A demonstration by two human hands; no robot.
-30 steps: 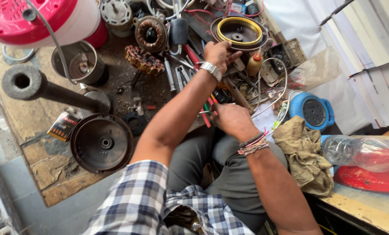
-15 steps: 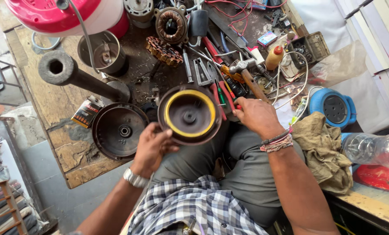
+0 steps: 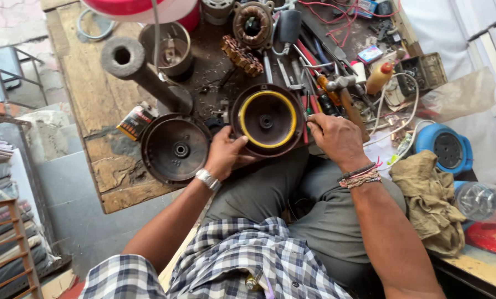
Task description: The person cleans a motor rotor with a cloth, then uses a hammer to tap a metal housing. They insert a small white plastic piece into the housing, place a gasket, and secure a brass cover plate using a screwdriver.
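The left hand (image 3: pixel 226 152) grips the lower left rim of a round dark cover (image 3: pixel 267 120) with a yellow ring inside it, fingers curled under the edge and thumb on top. The right hand (image 3: pixel 332 138) closes on the cover's right rim, fingers bent over it. Between them the cover is held just above the near edge of the wooden surface (image 3: pixel 87 94), over the person's lap, tilted so that its hollow face looks up at the camera.

Judging from how things lie, the work looks to be at an early or middle stage. The cover is off and in hand, with its central hub bare and nothing fitted into it. A second, similar dark cover (image 3: pixel 176 148) lies flat on the surface just beside the left hand, touched by neither hand. A copper-wound stator (image 3: pixel 253 25) and a brown laminated piece (image 3: pixel 241 55) sit farther back, well apart from the held cover, so the parts are not yet joined. A hammer (image 3: pixel 345 94) and red-handled tools (image 3: pixel 310 104) lie close to the right hand, unheld. A cloth (image 3: pixel 425 194) and a blue round part (image 3: pixel 445 148) rest to the right.
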